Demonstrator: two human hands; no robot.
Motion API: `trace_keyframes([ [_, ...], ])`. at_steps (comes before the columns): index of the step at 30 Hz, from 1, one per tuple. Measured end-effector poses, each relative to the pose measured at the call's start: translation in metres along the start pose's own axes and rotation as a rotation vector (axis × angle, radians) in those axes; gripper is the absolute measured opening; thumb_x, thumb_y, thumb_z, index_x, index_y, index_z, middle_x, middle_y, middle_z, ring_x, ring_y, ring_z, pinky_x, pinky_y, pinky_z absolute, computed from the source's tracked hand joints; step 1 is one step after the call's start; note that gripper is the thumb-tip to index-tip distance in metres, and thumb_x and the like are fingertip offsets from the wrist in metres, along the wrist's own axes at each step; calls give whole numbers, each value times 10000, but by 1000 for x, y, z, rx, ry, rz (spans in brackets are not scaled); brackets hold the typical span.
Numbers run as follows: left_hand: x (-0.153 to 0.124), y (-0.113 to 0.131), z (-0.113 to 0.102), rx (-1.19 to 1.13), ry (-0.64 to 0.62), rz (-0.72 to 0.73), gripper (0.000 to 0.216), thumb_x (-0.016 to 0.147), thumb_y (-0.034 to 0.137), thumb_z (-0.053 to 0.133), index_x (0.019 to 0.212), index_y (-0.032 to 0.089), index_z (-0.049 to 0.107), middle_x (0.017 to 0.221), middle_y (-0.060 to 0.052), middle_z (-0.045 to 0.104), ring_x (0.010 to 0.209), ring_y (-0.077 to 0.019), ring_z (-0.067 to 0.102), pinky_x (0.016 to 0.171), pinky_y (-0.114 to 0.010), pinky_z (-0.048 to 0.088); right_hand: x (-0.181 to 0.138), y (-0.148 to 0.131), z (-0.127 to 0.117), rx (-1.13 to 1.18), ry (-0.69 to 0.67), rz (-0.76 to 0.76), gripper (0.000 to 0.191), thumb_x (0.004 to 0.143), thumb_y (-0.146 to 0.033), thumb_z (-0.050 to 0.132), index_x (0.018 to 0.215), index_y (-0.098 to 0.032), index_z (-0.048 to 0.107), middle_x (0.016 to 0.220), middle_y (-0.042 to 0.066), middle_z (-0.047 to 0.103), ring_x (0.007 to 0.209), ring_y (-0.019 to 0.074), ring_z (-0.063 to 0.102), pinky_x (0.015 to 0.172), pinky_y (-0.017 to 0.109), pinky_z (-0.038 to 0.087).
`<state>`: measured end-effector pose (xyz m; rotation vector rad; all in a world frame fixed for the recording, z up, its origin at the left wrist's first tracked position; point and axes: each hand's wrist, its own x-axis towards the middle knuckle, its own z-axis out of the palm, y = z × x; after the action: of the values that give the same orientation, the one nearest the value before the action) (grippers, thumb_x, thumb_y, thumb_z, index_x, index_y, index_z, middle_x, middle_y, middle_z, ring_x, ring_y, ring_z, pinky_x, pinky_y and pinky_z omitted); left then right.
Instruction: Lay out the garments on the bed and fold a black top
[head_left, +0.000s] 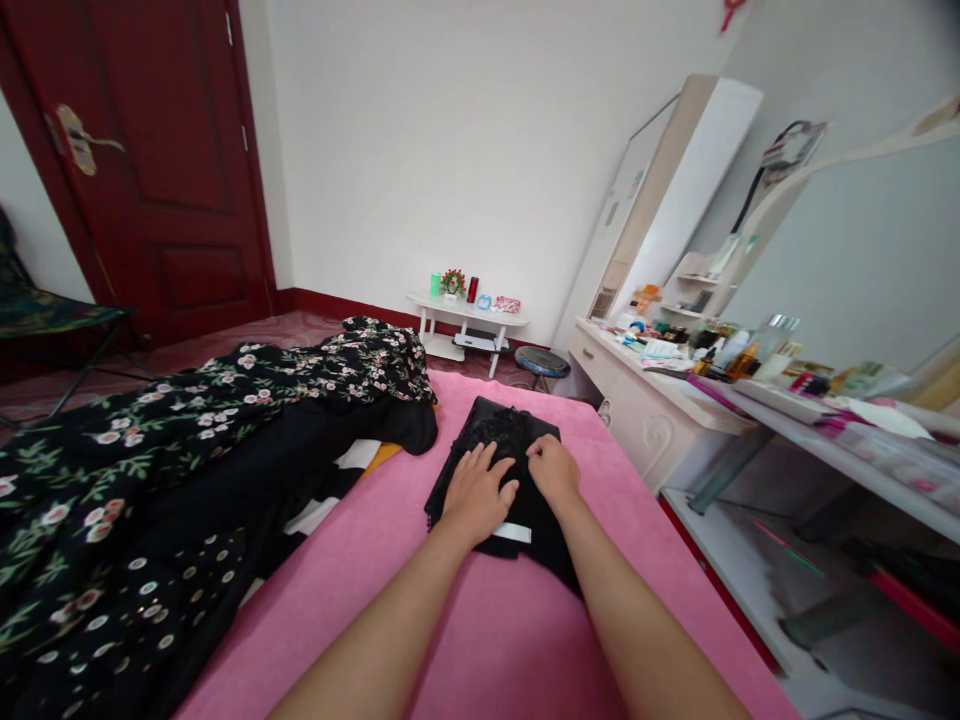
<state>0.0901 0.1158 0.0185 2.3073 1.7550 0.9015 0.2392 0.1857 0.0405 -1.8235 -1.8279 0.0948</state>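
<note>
A: Head view. What do the two hands rest on?

B: Both lie palm-down on a folded black lace garment (501, 470) on the pink bedspread (480, 620). The left hand (474, 495) presses flat with fingers spread apart; the right hand (553, 467) sits just beside it, fingers close together and curled slightly over the fabric. Neither hand grips anything.

A: Where does the garment lie relative to its surroundings?

B: Near the bed's far right part, beside the white dressing table (660, 400). A black floral dress (225, 400) is spread well to the left, apart from it. A white label (512, 532) shows at the fold's near edge.

A: What could go wrong from here?

B: Probably the fold slipping: lace is slack, and uneven pressure from either palm could drag a layer sideways and open the stack. The near right corner already hangs loose beneath the right forearm, which could snag it.
</note>
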Motion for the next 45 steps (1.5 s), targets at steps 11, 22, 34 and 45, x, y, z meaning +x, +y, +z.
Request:
trace_keyframes([
  [11,-2,1,2,25,55,7,408,907,389,436,1290,282,528,1460,-32,402,1367,-242,313,1145,-432,219,73,-11,37,162,96,76,422,799,-248,521,1209,-204,610,1069,57,668,939,178,624,828,271,465],
  [22,-1,1,1,16,36,5,412,912,386,437,1301,275,519,1464,-37,395,1368,-239,308,1142,-437,219,78,12,55,304,161,90,232,800,-240,516,899,-172,714,932,63,702,864,172,615,810,258,427],
  [34,-2,1,2,-5,66,17,394,915,367,445,1284,268,541,1453,-54,414,1358,-245,329,1134,-427,235,78,29,74,826,341,221,184,767,-303,479,773,-162,598,661,12,652,548,129,594,542,237,481],
  [45,-2,3,1,-44,67,24,384,905,347,463,1264,254,564,1440,-75,431,1341,-266,358,1123,-448,253,76,27,68,1313,489,438,172,856,-299,453,740,-172,464,556,-29,582,419,90,565,392,194,483],
])
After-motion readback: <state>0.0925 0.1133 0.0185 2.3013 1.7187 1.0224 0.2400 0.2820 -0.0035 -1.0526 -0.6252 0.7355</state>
